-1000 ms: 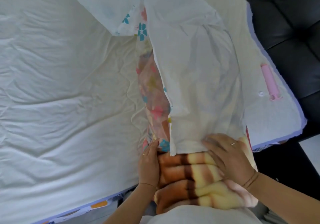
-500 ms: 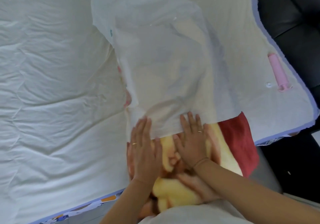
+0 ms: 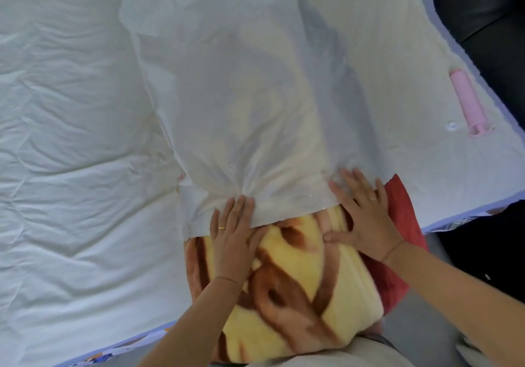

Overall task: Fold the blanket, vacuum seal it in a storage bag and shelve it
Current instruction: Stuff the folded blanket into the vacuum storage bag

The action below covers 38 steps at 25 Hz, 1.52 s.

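Head view

1. Blanket (image 3: 298, 281): folded, yellow with brown bands and a red layer along its right side. It lies at 6 o'clock in the frame, across the near edge of the bed. Its far end sits inside the mouth of the storage bag (image 3: 241, 96). Its near end overhangs the bed edge toward the person's body.

2. Storage bag: translucent white, stretched from the centre toward 12 o'clock, lying on the bed. The open edge crosses the blanket between the two hands and is puckered at the left fingertips.

3. Left hand (image 3: 233, 241): at 6 to 7 o'clock of centre. Palm down, fingers straight and close together. The palm rests on the blanket and the fingertips press on the bag edge. It grips nothing. A ring (image 3: 221, 228) shows on one finger.

4. Right hand (image 3: 366, 218): at 4 to 5 o'clock of centre. Palm down, fingers straight and spread, thumb stretched out to the left across the blanket. The fingertips lie on the bag edge. It grips nothing.

5. Surroundings: a wrinkled white sheet (image 3: 71, 167) fills 9 o'clock. A pink pump (image 3: 468, 102) lies at 2 to 3 o'clock, just beside a small white cap (image 3: 451, 125). Dark upholstery (image 3: 488, 25) occupies the 1 to 2 o'clock corner
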### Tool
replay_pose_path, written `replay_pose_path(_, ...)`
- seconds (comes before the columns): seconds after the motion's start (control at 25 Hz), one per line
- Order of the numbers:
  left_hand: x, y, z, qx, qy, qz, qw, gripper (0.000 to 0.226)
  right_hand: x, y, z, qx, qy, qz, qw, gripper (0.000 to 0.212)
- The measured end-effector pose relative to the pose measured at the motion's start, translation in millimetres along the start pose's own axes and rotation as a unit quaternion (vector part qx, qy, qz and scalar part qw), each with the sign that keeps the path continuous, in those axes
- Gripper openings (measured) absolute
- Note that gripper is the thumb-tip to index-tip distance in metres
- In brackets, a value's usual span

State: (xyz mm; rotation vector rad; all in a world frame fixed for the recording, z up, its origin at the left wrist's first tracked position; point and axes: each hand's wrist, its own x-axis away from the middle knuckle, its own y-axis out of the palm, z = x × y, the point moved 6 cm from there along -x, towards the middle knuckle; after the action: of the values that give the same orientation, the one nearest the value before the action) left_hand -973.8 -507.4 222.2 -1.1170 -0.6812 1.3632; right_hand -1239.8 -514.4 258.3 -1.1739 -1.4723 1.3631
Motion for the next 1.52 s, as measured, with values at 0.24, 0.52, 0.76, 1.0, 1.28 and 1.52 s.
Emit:
replay_pose_path(0.24,10.4,-15.1,21.9,0.028,0.053,0.102,0.993,0.030,-15.5,-9.7,9.1,-0.032,-0.069,0.168,0.983,0.041)
replay_pose_path(0.52,46.9,-19.1,35.3,0.082,-0.028,0.007,0.996,0.041,45.8,-2.8,47.9,-0.116,0.034,0.095,0.988,0.038)
replay_pose_path(0.76,43.1,-3.4,34.5,0.041,-0.039,-0.100,0.993,0.074,19.1,36.7,73.2,-0.526,0.377,-0.040,0.761,0.114)
replay_pose_path(1.0,19.8,-60.3,-12.4,0.091,-0.226,0.017,0.970,0.080,-23.1,30.1,-36.6,-0.443,0.314,-0.066,0.837,0.099)
replay_pose_path(1.28,-20.3,-128.0,-45.0,0.063,-0.135,0.011,0.989,0.073,-78.6,15.5,-275.9,-0.186,0.045,-0.219,0.957,0.071)
replay_pose_path(1.52,18.9,-133.2,-113.4,0.071,-0.096,-0.092,0.989,0.080,-24.9,-33.5,-265.5,-0.175,0.021,0.047,0.983,0.043)
